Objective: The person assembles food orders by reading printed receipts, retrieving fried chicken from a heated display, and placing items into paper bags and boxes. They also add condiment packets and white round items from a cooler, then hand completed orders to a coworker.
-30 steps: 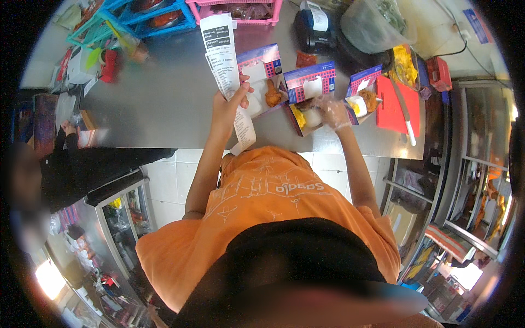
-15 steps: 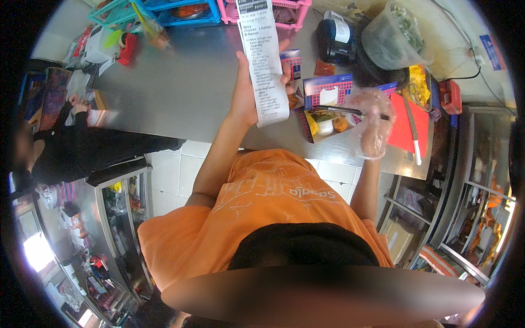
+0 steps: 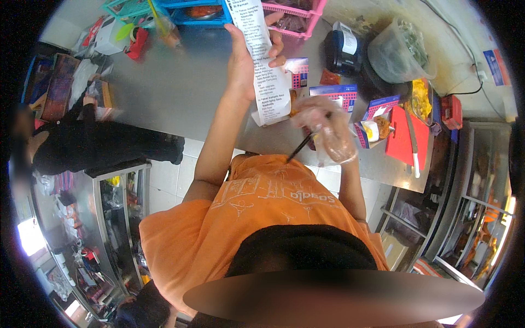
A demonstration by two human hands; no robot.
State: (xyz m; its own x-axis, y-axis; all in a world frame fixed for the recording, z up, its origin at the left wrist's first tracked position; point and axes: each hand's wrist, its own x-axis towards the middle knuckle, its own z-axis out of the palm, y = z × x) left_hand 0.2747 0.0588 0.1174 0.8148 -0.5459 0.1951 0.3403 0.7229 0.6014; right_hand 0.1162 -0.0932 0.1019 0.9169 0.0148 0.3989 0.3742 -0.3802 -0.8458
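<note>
My left hand (image 3: 240,68) grips a long printed paper receipt (image 3: 262,60) and keeps it raised over the steel table. The receipt's lower end hangs near the table's front edge. A clear plastic glove covers my right hand (image 3: 332,134), which is closed around a slim black pen (image 3: 299,149). The pen points down toward my orange shirt. Behind the right hand stands an open food box (image 3: 342,90) with a blue and pink lid; the hand hides its contents. Just right of it, another open box (image 3: 372,133) holds white and browned food.
A red cutting board (image 3: 398,134) with a knife (image 3: 414,141) lies at the right. Further back are a black receipt printer (image 3: 342,49), a clear tub (image 3: 399,52) and a pink basket (image 3: 301,22). A person in black (image 3: 98,142) works at the left.
My right hand has swung left and nearer to my body, and the pen's free end now points down. The receipt's lower end has come closer to the right hand. More of the right-hand box shows.
</note>
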